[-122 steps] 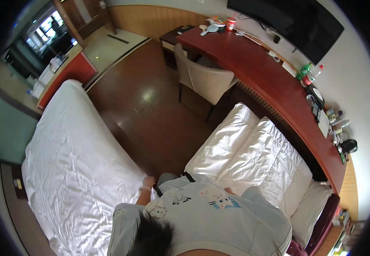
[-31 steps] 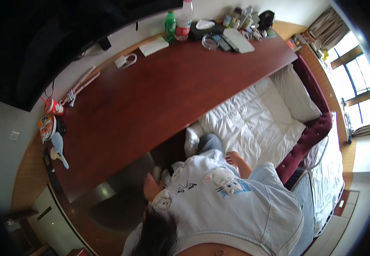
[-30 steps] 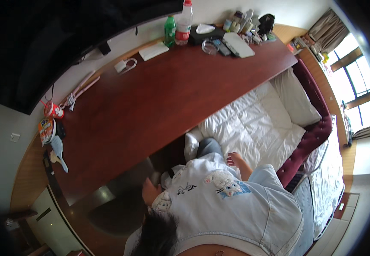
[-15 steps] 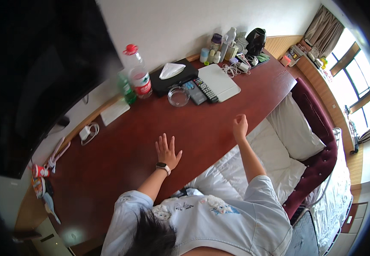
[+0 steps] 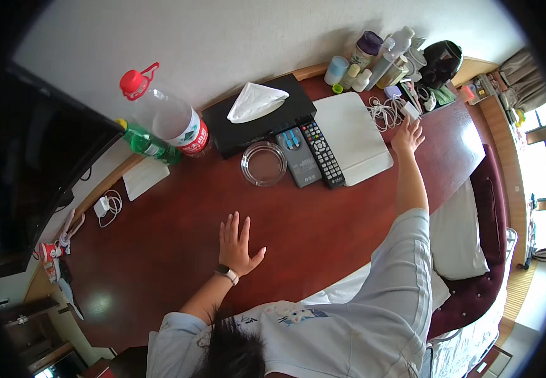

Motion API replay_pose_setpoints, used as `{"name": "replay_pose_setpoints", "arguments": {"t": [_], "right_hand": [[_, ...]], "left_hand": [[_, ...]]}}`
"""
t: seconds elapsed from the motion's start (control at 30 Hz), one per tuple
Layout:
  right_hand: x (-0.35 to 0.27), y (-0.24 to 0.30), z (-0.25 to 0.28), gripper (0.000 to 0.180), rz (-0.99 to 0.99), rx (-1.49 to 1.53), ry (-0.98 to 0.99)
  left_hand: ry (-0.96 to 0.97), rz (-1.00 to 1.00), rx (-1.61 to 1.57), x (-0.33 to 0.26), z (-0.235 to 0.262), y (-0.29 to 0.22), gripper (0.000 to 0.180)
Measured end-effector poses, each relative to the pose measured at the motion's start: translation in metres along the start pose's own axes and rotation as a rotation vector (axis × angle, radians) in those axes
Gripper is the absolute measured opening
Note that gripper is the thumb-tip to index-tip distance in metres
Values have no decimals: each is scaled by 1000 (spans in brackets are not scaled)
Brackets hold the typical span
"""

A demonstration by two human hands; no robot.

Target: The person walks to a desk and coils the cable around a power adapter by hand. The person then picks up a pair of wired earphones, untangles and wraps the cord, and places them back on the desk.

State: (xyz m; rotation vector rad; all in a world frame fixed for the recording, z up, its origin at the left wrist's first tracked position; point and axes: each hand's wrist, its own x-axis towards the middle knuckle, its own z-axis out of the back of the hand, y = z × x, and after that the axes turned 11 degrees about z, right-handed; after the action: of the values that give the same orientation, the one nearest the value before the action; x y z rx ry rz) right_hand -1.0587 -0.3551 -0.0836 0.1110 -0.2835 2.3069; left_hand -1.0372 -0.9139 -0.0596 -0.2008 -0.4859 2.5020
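My left hand (image 5: 237, 249) rests palm down with fingers spread on the dark red desk (image 5: 304, 233); a watch with a pale band (image 5: 227, 272) is on that wrist. At the back right my right hand (image 5: 406, 137) is stretched out with its fingers apart. Its fingertips are at a white charger plug (image 5: 411, 111); whether they touch it I cannot tell. Beside the plug lies a coiled white cable (image 5: 383, 113). A flat pale grey folder-like case (image 5: 356, 142) lies left of that hand, and a black remote control (image 5: 324, 154) rests along the case's left edge.
A grey box-like device (image 5: 299, 160), a glass ashtray (image 5: 264, 164), a black tissue box (image 5: 222, 129), a large clear bottle (image 5: 175, 123) and a green bottle (image 5: 147, 142) stand along the back. Several toiletry bottles (image 5: 364, 53) stand by the wall. A television (image 5: 40, 170) hangs at left.
My right hand has reached forward and right, from the desk's near edge to the charger plug, and its curled fingers have spread. The left hand stays flat on the desk. The view has shifted.
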Motion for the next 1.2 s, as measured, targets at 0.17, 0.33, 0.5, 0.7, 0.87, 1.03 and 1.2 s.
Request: {"name": "replay_pose_setpoints", "arguments": {"t": [0.17, 0.33, 0.5, 0.7, 0.87, 1.03, 1.2], "right_hand": [[44, -5, 18, 83, 136, 2, -28], [75, -21, 15, 82, 186, 68, 177], [85, -30, -6, 70, 221, 218, 192], [51, -58, -40, 67, 85, 470, 9], [-36, -34, -37, 63, -147, 1056, -482], [-121, -37, -19, 54, -188, 1350, -537], [-227, -6, 110, 47, -99, 1599, -733]], "left_hand": [[36, 24, 61, 1, -1, 2, 83], [93, 29, 117, 3, -1, -3, 84], [113, 47, 126, 2, -1, -3, 83], [90, 28, 89, 4, -1, -3, 83], [40, 29, 57, -2, 1, 1, 83], [6, 3, 38, -7, 5, -1, 82], [-58, -42, 25, -12, -2, 4, 82]]}}
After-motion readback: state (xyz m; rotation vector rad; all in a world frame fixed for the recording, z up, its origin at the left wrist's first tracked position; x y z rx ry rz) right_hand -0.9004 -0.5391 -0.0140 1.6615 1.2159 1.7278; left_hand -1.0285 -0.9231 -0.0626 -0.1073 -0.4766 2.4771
